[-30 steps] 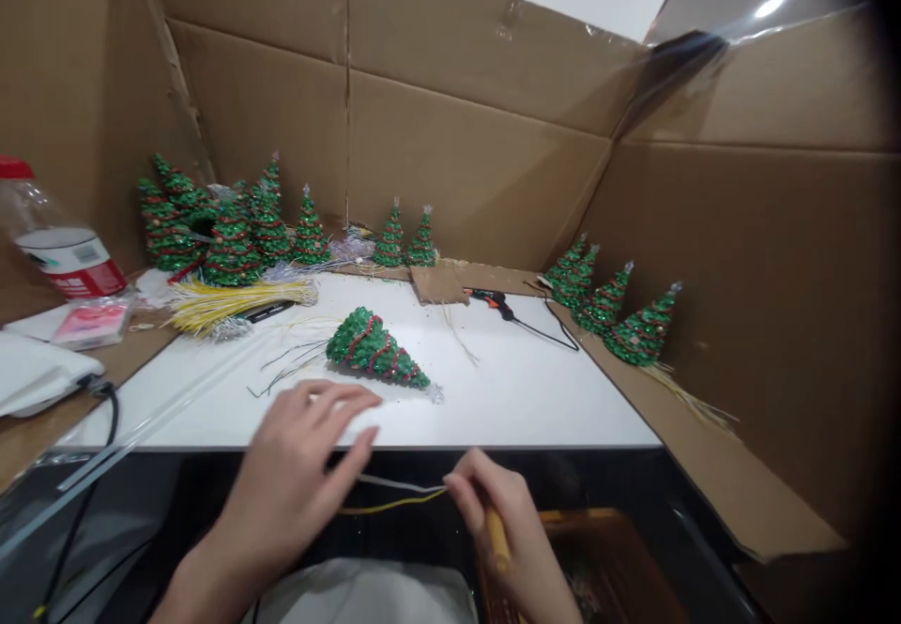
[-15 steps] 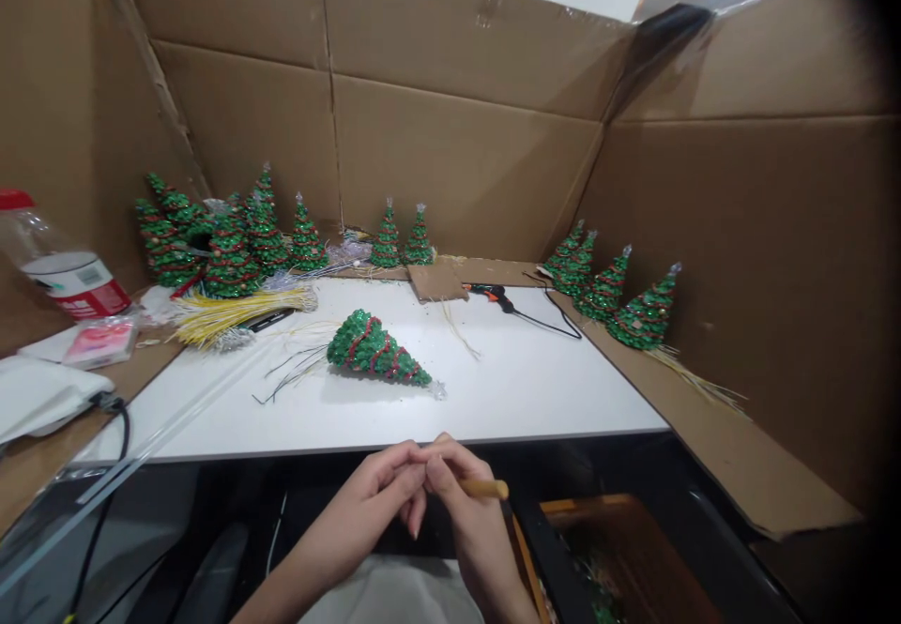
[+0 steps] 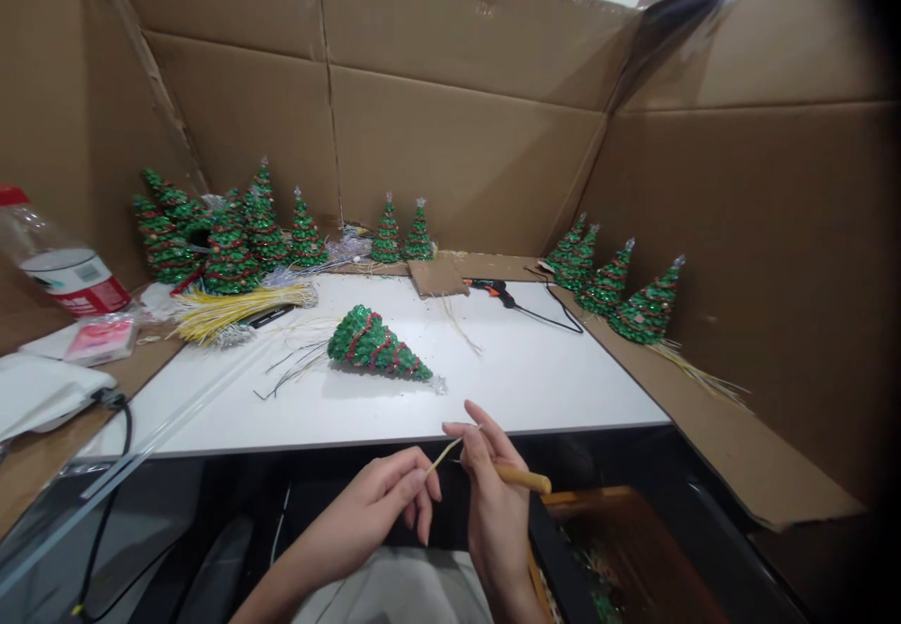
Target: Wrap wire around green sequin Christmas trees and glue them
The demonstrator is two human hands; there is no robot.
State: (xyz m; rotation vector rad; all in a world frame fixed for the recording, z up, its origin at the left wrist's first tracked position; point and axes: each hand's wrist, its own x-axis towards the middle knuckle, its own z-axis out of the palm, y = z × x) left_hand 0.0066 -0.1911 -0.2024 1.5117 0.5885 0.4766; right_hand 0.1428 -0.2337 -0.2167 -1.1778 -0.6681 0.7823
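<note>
My left hand [image 3: 398,493] pinches a thin pale-yellow wire [image 3: 445,453] between thumb and fingertips, in front of the table's near edge. The wire's other end reaches the thumb and fingertips of my right hand [image 3: 496,488]. Across that right palm lies a wooden-handled awl [image 3: 525,479]; its handle sticks out to the right, and a thin tip shows on the left. Beyond both hands, a small green Christmas tree [image 3: 376,344] with red garland lies on its side on the white table [image 3: 527,399]. Its silver star points right, and loose wires trail from its base.
Several small trees [image 3: 308,230] stand along the cardboard walls. A bundle of yellow wires [image 3: 232,314] lies at the left, near a bottle [image 3: 67,267]. A glue gun [image 3: 496,292] with a black cord rests at the back. An orange-brown tray [image 3: 633,549] sits low at right.
My hands were together; the right has moved right and up, carrying the awl. A stretch of wire now shows between them. The lying tree has stayed put.
</note>
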